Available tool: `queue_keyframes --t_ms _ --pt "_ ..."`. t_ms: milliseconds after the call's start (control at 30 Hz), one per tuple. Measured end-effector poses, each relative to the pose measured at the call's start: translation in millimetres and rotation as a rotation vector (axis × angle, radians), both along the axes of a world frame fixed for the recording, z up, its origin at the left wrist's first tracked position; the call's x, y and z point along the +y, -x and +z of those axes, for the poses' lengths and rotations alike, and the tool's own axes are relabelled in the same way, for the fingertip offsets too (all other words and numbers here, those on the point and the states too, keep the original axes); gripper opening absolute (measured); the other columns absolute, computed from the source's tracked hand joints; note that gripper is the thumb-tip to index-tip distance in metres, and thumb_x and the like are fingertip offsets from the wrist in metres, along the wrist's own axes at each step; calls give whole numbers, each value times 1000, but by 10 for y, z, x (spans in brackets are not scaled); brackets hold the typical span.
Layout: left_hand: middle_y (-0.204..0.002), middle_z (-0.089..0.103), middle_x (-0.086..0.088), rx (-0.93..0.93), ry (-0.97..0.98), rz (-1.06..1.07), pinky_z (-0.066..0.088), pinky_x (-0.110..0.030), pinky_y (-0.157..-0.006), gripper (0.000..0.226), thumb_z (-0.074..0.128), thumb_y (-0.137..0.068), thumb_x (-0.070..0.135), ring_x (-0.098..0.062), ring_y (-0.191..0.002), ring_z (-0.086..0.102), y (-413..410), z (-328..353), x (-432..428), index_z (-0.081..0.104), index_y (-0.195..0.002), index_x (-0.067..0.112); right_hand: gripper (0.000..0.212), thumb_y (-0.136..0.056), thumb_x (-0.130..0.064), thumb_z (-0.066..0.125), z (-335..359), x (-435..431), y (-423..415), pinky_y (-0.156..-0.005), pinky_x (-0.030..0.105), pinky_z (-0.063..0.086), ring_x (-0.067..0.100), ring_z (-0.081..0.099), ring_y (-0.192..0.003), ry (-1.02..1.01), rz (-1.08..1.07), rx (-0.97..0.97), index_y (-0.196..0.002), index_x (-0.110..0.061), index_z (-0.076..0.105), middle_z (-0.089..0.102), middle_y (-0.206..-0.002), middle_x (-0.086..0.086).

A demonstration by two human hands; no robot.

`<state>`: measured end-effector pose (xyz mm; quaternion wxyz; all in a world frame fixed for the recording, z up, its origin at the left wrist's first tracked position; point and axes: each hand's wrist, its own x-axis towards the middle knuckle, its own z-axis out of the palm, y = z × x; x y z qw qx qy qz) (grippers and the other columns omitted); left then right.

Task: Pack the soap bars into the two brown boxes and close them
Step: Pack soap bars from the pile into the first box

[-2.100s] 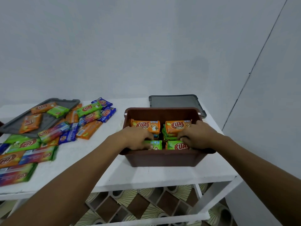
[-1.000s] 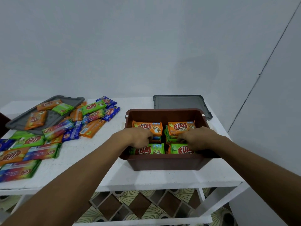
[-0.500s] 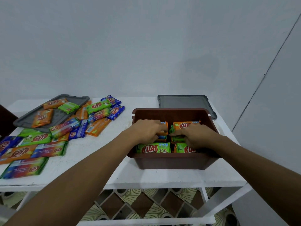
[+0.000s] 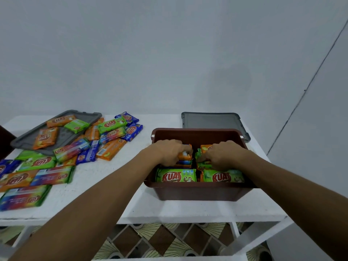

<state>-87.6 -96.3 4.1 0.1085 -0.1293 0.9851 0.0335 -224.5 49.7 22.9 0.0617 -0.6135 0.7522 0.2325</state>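
Orange wrappers show beneath the left hand (image 4: 167,151), whose fingers curl down over the back-left stack (image 4: 185,158) of soap bars and grip its inner end. The right hand (image 4: 223,155) mirrors it, fingers bent round the inner end of the back-right stack (image 4: 201,157), where green and orange wrappers bunch together. A narrow dark gap separates the two stacks, and the knuckles hide most of their tops, though what shows suggests their long axes run left to right. Just nearer the person, two green bars lie flat side by side, the front-left bar (image 4: 176,175) and the front-right bar (image 4: 223,176). Each has its long axis parallel with the near wall and its KUAT lettering upright toward the wearer. All of these sit inside the open brown box (image 4: 197,192), which stands on the right part of the white table (image 4: 113,187). A grey lid (image 4: 211,120) lies flat just behind the box. Well to the left, loose soap bars (image 4: 111,149) in orange, green and blue spread across the tabletop at mixed angles, many lying diagonally. Some of them rest on a second grey lid (image 4: 65,135) at the far left. Patterned floor tiles (image 4: 160,240) show under the table.
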Motion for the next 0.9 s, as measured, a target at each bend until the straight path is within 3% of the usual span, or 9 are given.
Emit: queue_keyframes --t_ms 200,300,367,500,600,700,800,900 --pt "-132 41 -5 -7 111 -57 43 -35 -74 56 55 -94 28 -25 -116 47 -42 -26 -14 31 -144 41 59 -90 -14 39 26 -162 10 -74 35 45 28 54 -113 -90 -59 -27 -135 -53 44 49 -139 4" --pt "-137 29 -8 -24 245 -127 39 -42 -92 63 52 -94 32 -26 -122 33 -56 -97 -2 22 -146 47 59 -92 -13 37 59 -153 77 -76 32 45 23 53 -96 -110 -89 -166 -136 -52 44 48 -140 5" --pt "-138 27 -8 -44 236 -114 38 -44 -95 66 53 -93 30 -26 -123 31 -38 -124 -2 20 -146 49 58 -95 -16 36 77 -94 157 -79 33 51 21 57 -89 -82 -100 -276 -135 -56 42 52 -134 7" --pt "-131 41 -7 -16 112 -43 44 -39 -90 58 51 -95 28 -26 -117 44 20 -6 -6 29 -149 35 52 -93 -13 38 130 -44 251 -72 35 58 18 67 -65 68 -89 -410 -132 -45 50 59 -98 -7" --pt "-124 58 -3 14 192 -59 45 -41 -91 40 48 -96 33 -23 -112 55 -63 197 -116 50 -134 24 41 -91 -18 43 178 -175 249 -81 35 51 14 59 -91 259 -27 -315 -123 -39 57 63 -114 -8" --pt "-120 58 0 227 247 -121 37 -39 -93 31 47 -96 34 -20 -113 50 -351 251 -382 59 -121 21 30 -91 -20 47 227 -397 178 -68 31 43 12 53 -81 427 30 -295 -113 -33 63 57 -88 -12" --pt "-121 55 -1 495 156 -40 42 -35 -90 30 50 -97 33 -18 -110 50 -780 167 -795 61 -121 19 22 -91 -21 47 248 -743 14 -63 33 47 13 59 -72 565 120 -364 -104 -29 64 63 -76 -8" --pt "-118 58 -3 490 171 102 44 -34 -86 29 53 -96 31 -21 -107 54 -1160 48 -1176 62 -119 16 23 -90 -22 44 230 -1164 -197 -64 35 50 10 56 -67 592 161 -406 -102 -29 64 64 -72 -6"
